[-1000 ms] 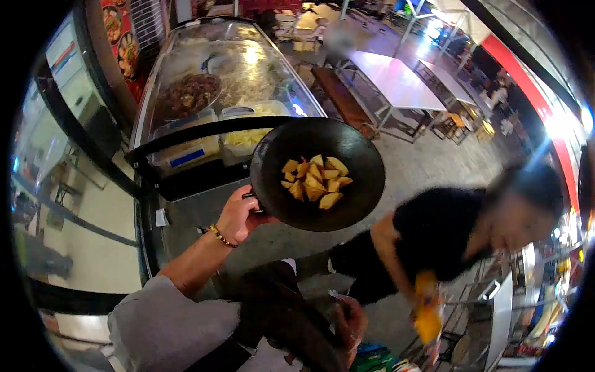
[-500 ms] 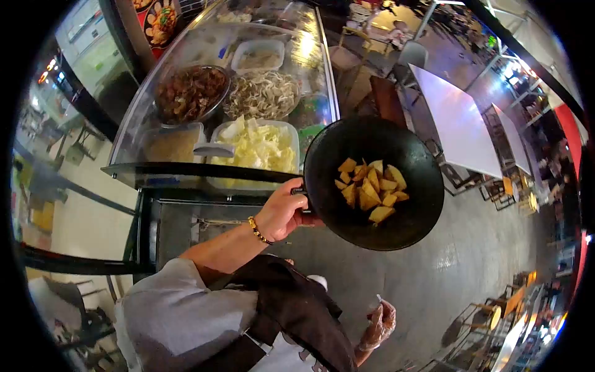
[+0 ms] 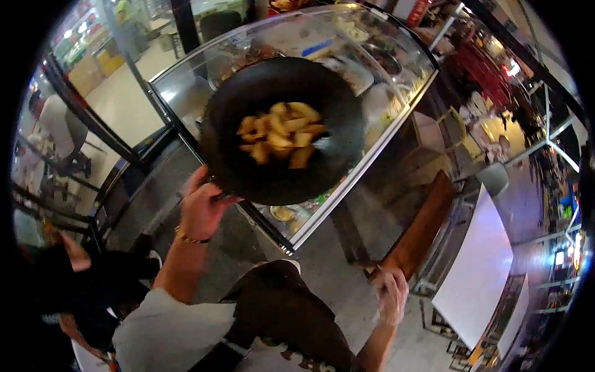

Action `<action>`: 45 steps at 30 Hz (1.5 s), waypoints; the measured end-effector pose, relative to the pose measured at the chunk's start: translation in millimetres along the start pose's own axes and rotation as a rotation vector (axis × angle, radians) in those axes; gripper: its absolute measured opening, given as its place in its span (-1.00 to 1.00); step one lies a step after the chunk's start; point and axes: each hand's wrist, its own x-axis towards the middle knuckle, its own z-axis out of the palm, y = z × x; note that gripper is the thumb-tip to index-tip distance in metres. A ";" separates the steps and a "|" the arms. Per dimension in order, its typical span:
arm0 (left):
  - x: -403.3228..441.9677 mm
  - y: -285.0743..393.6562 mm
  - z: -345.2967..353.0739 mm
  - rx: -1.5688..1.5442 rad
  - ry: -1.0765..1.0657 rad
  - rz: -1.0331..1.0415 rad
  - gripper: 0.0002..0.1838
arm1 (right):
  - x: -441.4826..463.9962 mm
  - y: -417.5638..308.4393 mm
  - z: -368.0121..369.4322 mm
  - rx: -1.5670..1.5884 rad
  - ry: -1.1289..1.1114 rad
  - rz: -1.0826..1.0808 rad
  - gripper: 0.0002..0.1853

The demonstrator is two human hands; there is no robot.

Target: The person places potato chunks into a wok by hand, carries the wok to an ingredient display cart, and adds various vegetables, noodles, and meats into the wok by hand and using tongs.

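My left hand (image 3: 201,208), a beaded bracelet at its wrist, grips the side handle of a black wok (image 3: 226,164). Chunky potato wedges (image 3: 280,133) lie heaped in the wok's bowl, blurred by motion. The wok is held in the air in front of a glass display case (image 3: 334,201) and hides part of it. Lower right, away from the wok, my right hand (image 3: 392,294) wears a clear plastic glove. Its fingers are pinched together, and what they hold, if anything, is too small to make out.
Inside the case are food trays, a blue-handled tool (image 3: 317,48) and a bowl (image 3: 383,60). A brown bench (image 3: 418,226) and white tables (image 3: 476,273) stand at the right. A person in dark clothes (image 3: 93,288) is close by at lower left. Glass panels line the left side.
My view has turned right. The wok with the potato wedges now appears further left, in front of the display case. My right hand has come up, and another person has come into view at lower left.
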 end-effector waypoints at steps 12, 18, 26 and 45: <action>-148.7 2.9 -47.4 0.095 0.834 0.571 -0.52 | 211.8 -69.2 297.1 -0.383 -0.941 -0.723 -0.76; -211.5 -32.7 -11.9 0.138 0.916 0.687 -0.54 | 211.3 -83.9 435.1 -0.444 -0.950 -1.124 -0.81; -206.2 -98.4 71.6 0.104 1.364 0.820 -0.51 | 237.6 -95.3 498.7 -0.709 -1.066 -1.259 -0.81; -193.0 -112.7 17.6 0.300 1.558 0.673 -0.60 | 267.4 -100.0 519.1 -0.658 -1.172 -1.313 -0.81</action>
